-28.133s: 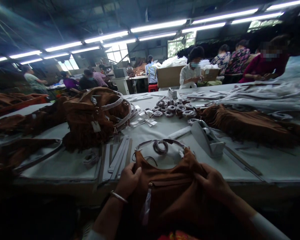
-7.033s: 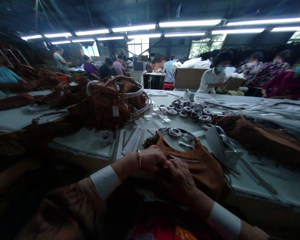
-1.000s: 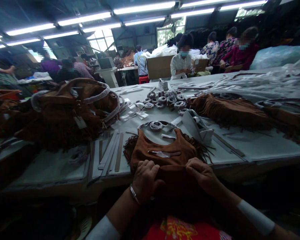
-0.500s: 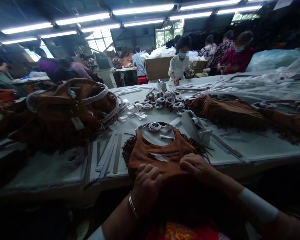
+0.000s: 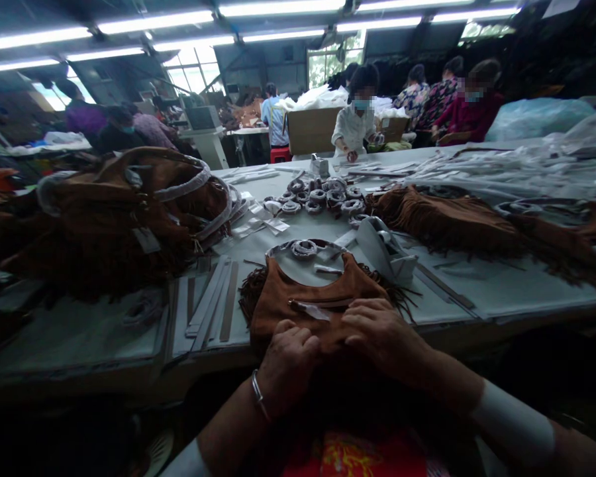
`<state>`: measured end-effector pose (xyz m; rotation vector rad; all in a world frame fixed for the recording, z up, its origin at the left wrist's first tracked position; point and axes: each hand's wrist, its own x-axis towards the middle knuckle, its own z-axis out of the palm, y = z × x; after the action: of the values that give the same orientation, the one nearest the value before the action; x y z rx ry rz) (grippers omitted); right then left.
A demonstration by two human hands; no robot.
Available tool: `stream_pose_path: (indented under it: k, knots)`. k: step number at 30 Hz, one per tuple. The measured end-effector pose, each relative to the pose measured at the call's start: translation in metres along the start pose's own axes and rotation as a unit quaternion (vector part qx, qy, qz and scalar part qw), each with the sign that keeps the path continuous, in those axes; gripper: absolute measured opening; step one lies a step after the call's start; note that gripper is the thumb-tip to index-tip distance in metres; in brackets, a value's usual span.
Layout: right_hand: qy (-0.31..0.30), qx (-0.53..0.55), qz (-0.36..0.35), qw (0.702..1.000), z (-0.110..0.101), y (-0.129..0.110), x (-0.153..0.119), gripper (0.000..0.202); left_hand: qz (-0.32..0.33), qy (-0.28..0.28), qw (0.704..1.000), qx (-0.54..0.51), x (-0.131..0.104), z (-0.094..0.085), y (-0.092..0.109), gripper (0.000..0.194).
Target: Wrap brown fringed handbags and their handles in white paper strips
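A brown suede-like handbag (image 5: 278,291) with fringed sides lies at the table's front edge, its handle in pale wrapping towards the far side. On its front runs a zip with a plastic-covered pull (image 5: 312,309). My left hand (image 5: 291,358), a metal bangle on the wrist, is closed on the bag's near lower edge. Further right, my right hand (image 5: 385,338) has its fingers bent over the bag's lower front and grips it there. The bag's underside is lost in shadow.
Brown fringed bags are heaped at left (image 5: 109,218); another fringed bag (image 5: 442,215) lies at right. Flat strips (image 5: 213,298) lie left of my bag. Wrapped coiled straps (image 5: 318,197) and a grey holder (image 5: 385,248) stand beyond. A co-worker in white (image 5: 353,129) works across the table.
My right hand has moved left along the bag, closer to my left hand, and its fingers reach further over the front. My left hand keeps its hold. The view has shifted slightly.
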<state>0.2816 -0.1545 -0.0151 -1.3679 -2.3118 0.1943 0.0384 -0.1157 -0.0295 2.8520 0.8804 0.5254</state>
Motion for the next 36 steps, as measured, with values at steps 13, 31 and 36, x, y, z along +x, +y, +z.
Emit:
stream_pose_path:
  k: [13, 31, 36]
  knots:
    - [-0.035, 0.019, -0.005, 0.999, 0.025, -0.009, -0.019, 0.011, 0.030, 0.041, 0.999, -0.008, -0.002, 0.005, -0.004, 0.020]
    - [-0.140, 0.182, -0.070, 0.971, 0.006, 0.044, 0.009, 0.046, 0.061, 0.037, 0.997, -0.019, 0.014, 0.012, 0.025, 0.021]
    - [-0.100, 0.151, -0.042, 0.983, 0.011, 0.053, 0.004, 0.047, 0.034, 0.003, 0.998, -0.043, 0.018, 0.005, 0.023, 0.023]
